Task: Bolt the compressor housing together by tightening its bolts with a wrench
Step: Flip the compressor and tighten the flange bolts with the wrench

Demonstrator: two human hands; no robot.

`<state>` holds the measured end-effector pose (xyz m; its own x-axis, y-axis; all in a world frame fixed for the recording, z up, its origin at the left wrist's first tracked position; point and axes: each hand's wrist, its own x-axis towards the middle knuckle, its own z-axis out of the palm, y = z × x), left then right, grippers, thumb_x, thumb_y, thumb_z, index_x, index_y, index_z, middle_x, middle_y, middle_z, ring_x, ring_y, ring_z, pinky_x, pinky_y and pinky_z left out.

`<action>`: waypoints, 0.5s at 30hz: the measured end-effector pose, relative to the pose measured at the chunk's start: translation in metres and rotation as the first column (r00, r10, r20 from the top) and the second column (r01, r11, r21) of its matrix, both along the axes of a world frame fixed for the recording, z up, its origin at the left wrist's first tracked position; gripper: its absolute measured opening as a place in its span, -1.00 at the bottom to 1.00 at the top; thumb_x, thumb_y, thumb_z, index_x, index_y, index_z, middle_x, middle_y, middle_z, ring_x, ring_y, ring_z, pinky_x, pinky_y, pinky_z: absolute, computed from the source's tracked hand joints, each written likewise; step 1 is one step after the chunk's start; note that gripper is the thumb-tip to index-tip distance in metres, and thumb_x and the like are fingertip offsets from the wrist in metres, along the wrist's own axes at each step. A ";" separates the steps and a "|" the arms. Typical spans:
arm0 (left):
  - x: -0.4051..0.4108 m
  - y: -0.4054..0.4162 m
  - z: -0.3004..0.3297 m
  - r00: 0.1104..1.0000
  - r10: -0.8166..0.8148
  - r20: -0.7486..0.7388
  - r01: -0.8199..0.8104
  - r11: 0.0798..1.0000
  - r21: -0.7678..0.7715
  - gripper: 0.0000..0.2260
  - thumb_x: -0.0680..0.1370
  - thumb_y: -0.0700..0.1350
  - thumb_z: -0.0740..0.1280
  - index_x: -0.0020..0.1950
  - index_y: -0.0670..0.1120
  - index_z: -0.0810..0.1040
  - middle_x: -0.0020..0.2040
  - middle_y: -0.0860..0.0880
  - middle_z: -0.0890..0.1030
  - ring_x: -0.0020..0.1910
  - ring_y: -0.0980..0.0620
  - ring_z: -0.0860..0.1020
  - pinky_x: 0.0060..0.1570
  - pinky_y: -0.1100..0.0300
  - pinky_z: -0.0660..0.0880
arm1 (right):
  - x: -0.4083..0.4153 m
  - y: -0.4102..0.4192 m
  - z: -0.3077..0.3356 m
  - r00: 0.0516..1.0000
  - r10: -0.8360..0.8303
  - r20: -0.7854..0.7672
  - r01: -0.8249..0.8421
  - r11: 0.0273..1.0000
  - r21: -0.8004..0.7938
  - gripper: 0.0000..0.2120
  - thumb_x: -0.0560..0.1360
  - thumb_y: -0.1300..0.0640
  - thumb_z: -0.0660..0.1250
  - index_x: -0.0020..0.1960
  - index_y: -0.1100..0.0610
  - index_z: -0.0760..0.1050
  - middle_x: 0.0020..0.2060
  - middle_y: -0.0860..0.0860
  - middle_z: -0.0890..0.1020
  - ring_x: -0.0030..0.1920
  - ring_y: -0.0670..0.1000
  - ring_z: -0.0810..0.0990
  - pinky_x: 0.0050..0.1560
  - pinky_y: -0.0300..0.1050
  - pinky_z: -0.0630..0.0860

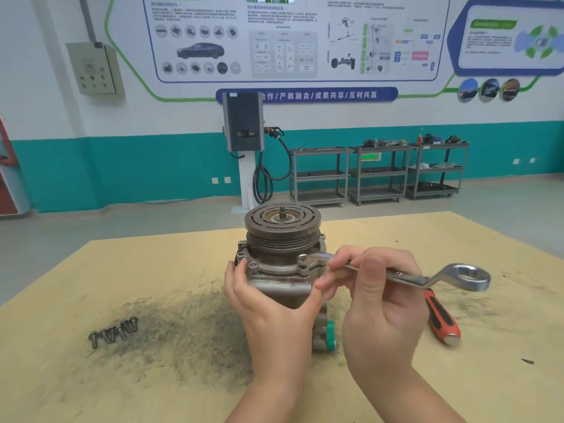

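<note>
The compressor (280, 264) stands upright in the middle of the table, its grooved pulley on top and a bolted flange ring below it. My left hand (268, 309) grips the front of the housing, thumb on the left side of the flange. My right hand (378, 300) holds a silver double ring wrench (406, 274) by its shaft. One ring end sits on a bolt at the flange's right side. The other ring end sticks out free to the right. Several loose bolts (113, 332) lie in a row at the left.
A red and black screwdriver handle (442, 319) lies on the wooden table (396, 230) to the right of my right hand. A dark dirty patch (189, 331) covers the board left of the compressor. Grey trolleys (378, 175) and a charging post (244, 126) stand far behind.
</note>
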<state>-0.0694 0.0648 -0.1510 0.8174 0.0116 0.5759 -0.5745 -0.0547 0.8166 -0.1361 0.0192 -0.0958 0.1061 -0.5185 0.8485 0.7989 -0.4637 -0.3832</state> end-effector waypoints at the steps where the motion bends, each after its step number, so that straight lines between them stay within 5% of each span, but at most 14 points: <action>1: -0.001 0.002 0.002 1.000 -0.007 -0.017 0.006 1.000 -0.009 -0.03 0.30 0.02 0.62 0.52 0.03 0.07 0.54 -0.08 0.14 0.54 0.06 0.13 0.49 0.15 0.20 | 0.001 0.003 -0.001 1.000 -0.029 -0.007 0.029 0.999 -0.025 -0.87 0.62 -0.11 0.19 -0.06 -0.14 0.47 -0.21 -0.06 0.60 -0.38 0.04 0.62 -0.38 -0.12 0.53; 5: -0.009 -0.003 0.009 0.992 -0.118 -0.033 0.118 0.993 -0.016 -0.02 0.33 0.42 0.29 0.60 0.06 -0.05 0.62 0.00 0.03 0.59 -0.18 0.06 0.53 -0.18 0.13 | 0.009 0.012 -0.012 0.977 -0.201 -0.073 0.178 0.954 -0.240 -0.75 0.65 -0.05 0.18 -0.05 0.07 0.53 -0.14 -0.08 0.57 -0.22 -0.03 0.61 -0.20 -0.19 0.54; 6: -0.010 -0.005 0.007 0.989 -0.151 -0.006 0.151 0.988 -0.036 -0.07 0.40 0.42 0.13 0.63 0.01 -0.10 0.64 0.01 -0.05 0.61 -0.18 -0.02 0.57 -0.13 0.03 | 0.010 0.013 -0.016 0.961 -0.268 -0.064 0.235 0.918 -0.319 -0.71 0.66 -0.01 0.18 -0.06 0.16 0.53 -0.12 -0.04 0.55 -0.18 -0.04 0.59 -0.14 -0.24 0.52; 8: -0.009 -0.002 0.008 0.996 -0.089 0.023 0.090 0.995 -0.041 -0.19 0.47 0.28 0.10 0.57 -0.21 0.13 0.61 -0.16 0.09 0.55 -0.06 0.14 0.52 0.23 0.10 | 0.011 0.014 -0.022 0.932 -0.358 -0.047 0.308 0.857 -0.412 -0.68 0.66 0.03 0.18 -0.09 0.24 0.54 -0.10 0.00 0.53 -0.12 -0.02 0.57 -0.08 -0.28 0.50; 10: -0.006 0.004 0.010 0.999 -0.025 0.044 0.026 0.999 -0.044 -0.35 0.41 0.18 0.25 0.40 -0.13 0.27 0.48 -0.24 0.24 0.33 0.15 0.25 0.29 0.50 0.18 | 0.009 0.013 -0.022 0.955 -0.288 -0.073 0.252 0.916 -0.311 -0.69 0.65 -0.03 0.18 -0.10 0.12 0.57 -0.12 -0.01 0.56 -0.13 -0.01 0.60 -0.05 -0.27 0.51; 12: 0.004 0.011 0.012 0.998 -0.044 0.045 0.043 0.999 0.029 -0.35 0.31 0.08 0.49 0.26 0.19 0.19 0.44 -0.11 0.25 0.33 0.20 0.24 0.27 0.48 0.17 | 0.006 0.005 -0.010 0.992 -0.118 -0.035 0.117 0.992 -0.045 -0.80 0.64 -0.08 0.15 -0.08 -0.13 0.52 -0.18 -0.02 0.59 -0.26 0.02 0.64 -0.19 -0.18 0.57; 15: 0.027 0.027 0.011 0.993 -0.111 0.044 0.103 0.981 0.165 -0.42 0.37 -0.09 0.55 0.11 0.32 0.25 0.46 0.09 0.18 0.37 0.50 0.12 0.25 0.62 0.05 | 0.005 -0.027 0.012 0.983 -0.148 0.105 0.129 0.977 0.171 -0.83 0.66 0.03 0.15 -0.06 -0.08 0.47 -0.21 0.06 0.59 -0.29 0.09 0.65 -0.28 -0.04 0.58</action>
